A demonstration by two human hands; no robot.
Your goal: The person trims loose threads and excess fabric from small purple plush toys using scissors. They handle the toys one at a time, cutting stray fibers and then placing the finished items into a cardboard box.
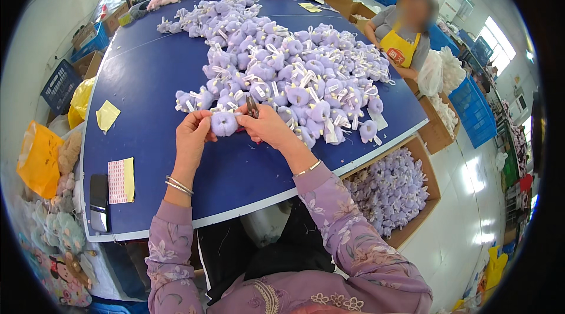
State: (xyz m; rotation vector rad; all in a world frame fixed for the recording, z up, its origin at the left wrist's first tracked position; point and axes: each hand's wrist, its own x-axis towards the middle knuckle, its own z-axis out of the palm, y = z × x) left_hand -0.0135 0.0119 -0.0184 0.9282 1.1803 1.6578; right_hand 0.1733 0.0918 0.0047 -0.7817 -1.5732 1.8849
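One orange bag (40, 152) is slumping off to the far left, beside my blue table (147, 84). Next over, a dark phone (99, 199) is lying at the table's left edge, and a printed sheet (121, 181) is resting flat just beside it, with a pale yellow paper (107, 115) lying farther back. I'm guessing they're sitting there so they're in reach but out of the plush heap's way.

Now the grip: my left hand (194, 128) is pinching the left side of a small lilac plush ring (223, 124), thumb and finger closed on it. It's hanging between my two hands, just above the table near the front of the heap, hole facing me, probably so I'm seeing the middle properly. My right hand (263, 124) is closing around a dark-tipped hand tool (252, 107), tips pointing up and away, I'd say to leave the fingertips free. Those fingertips are meeting right by the ring's right side; can't tell exactly what they're pinching.

Behind and rightward, the lilac heap (297, 61) is spreading across the table, likely within easy grabbing range. Below the right edge, a cardboard box (432, 187) is holding loads more lilac pieces. Farther right, a co-worker (406, 34) in a yellow apron is sitting across the corner, and a blue crate (472, 112) is standing past them.
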